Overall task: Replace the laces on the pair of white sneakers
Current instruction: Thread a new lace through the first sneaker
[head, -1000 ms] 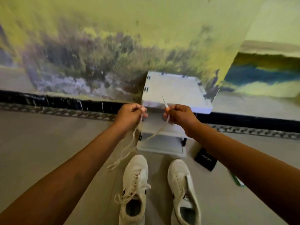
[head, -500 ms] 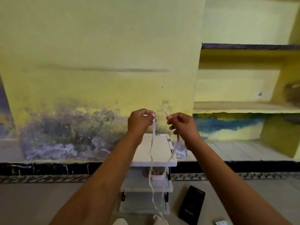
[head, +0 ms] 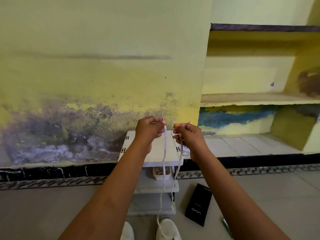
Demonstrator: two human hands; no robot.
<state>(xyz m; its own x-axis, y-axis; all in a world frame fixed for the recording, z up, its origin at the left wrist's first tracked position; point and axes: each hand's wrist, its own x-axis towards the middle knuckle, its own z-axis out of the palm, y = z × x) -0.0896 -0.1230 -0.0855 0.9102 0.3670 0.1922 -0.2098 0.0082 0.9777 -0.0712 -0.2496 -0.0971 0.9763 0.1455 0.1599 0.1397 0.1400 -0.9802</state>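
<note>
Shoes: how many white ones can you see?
2. The left sneaker and right sneaker sit on the floor at the bottom edge, only their toes showing.

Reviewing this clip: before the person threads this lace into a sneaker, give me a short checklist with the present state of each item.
1. Left hand pinches one end of the white lace: ok.
2. Right hand pinches the other end: ok.
3. Lace hangs free, no visible knots: ok.
4. Two ends held level, so the halves are even: ok, roughly.
5. Sneakers in reach below, toes showing at the bottom edge: ok.
6. Eyelets empty of the old lace: cannot tell, they are out of frame.
</note>
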